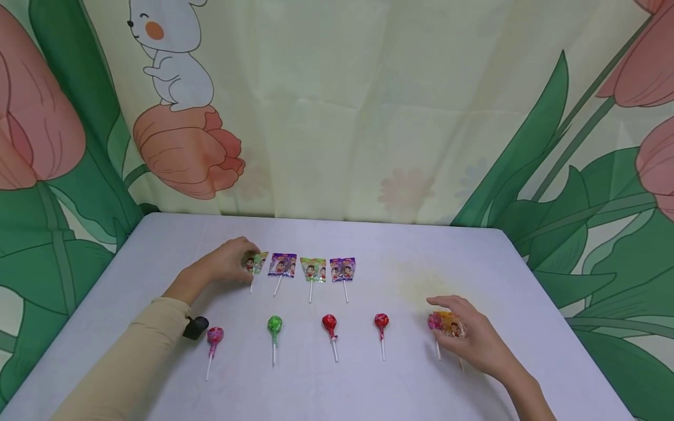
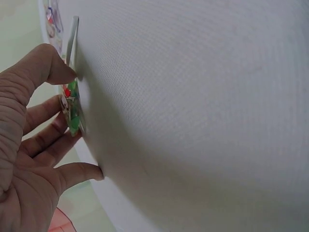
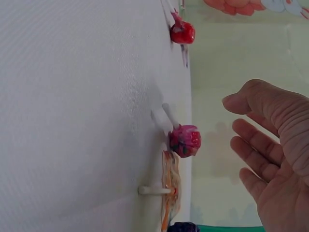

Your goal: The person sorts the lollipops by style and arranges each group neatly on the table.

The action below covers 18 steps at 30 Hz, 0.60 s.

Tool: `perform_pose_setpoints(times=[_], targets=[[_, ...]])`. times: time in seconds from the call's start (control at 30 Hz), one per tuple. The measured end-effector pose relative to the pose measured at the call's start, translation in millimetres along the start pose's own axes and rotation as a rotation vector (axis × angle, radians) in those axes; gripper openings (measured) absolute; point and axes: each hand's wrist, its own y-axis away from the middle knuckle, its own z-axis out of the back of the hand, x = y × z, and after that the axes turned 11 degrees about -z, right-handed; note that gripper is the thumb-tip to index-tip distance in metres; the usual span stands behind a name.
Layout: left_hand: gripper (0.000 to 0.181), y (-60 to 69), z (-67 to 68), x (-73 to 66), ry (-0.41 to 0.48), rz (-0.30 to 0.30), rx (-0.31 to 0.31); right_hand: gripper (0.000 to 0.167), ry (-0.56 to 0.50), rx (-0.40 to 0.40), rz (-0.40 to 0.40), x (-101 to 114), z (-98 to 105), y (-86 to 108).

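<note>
Green ball lolly (image 1: 274, 324) = ref, stick at near end, on white-cloth counter (image 1: 316, 397). L hand (image 1: 226, 260) behind ref, bit to its L: grip pinching, thumb + fingers bent round green packet lolly (image 1: 257, 262), which lies behind & slightly L of ref, stick at near end. Same back row: purple packet lolly (image 1: 282, 265) approx. straight behind ref, 2nd green packet lolly (image 1: 314, 269) behind + R, 2nd purple packet lolly (image 1: 343, 269) farther R. Approx. level w/ ref: magenta ball lolly (image 1: 215, 335) to L, black gadget (image 1: 196, 327) at L cuff farther L; red ball lolly (image 1: 329, 322) to R, 2nd red ball lolly (image 1: 381, 320) farther R. R hand (image 1: 476, 336) well R of ref, about pink ball lolly (image 1: 434, 321) & orange packet lolly (image 1: 449, 323), those two side by side; grip spread, thumb apart from fingers, visible gap to both in wrist view. Dark round thing (image 3: 183, 227) at bottom edge there, cut off, can't ID. Tulip-print backdrop (image 1: 337, 117) behind ref.
</note>
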Motion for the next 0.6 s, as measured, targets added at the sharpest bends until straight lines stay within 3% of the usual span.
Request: perform_pose_setpoints(times=[0.4, 0.6], targets=[[0.061, 1.1, 1.6, -2.4, 0.020, 0.003, -0.001, 0.067, 0.037, 0.053, -0.041, -24, 16, 5.8], [0.062, 0.3, 1.8, -2.7, -0.001, -0.015, 0.003, 0.069, -0.001, 0.110, -0.058, -37, 21, 5.9]])
